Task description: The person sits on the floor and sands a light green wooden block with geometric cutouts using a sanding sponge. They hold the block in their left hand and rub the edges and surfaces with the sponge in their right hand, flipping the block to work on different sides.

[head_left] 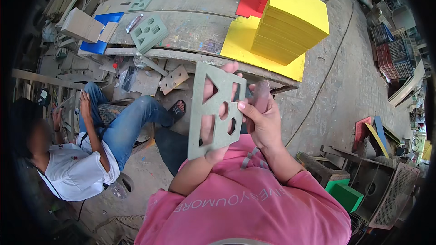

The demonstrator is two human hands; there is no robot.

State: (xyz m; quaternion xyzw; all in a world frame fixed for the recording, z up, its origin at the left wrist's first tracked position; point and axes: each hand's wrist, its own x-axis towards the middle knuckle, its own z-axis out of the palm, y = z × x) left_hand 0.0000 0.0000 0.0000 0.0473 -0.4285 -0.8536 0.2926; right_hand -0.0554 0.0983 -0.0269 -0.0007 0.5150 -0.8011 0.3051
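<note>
A grey-green board [196, 104] with cut-out shapes, among them a triangle, a circle and a hexagon, stands tilted in front of my chest. My left hand [208, 124] supports it from behind, its palm and fingers showing through the holes and past the top edge. My right hand [263, 120] is closed around a flat reddish-brown piece [260, 96] that looks like folded sandpaper. The right thumb rests at the board's right edge, by the circular hole.
Ahead is a workbench [190, 27] with a similar board [149, 33], another [142, 1] behind it, and a yellow stack [290, 22] beside red pieces [250, 4]. A seated person [77, 168] works at left. A cable [327, 72] crosses the floor; a green block [347, 195] lies right.
</note>
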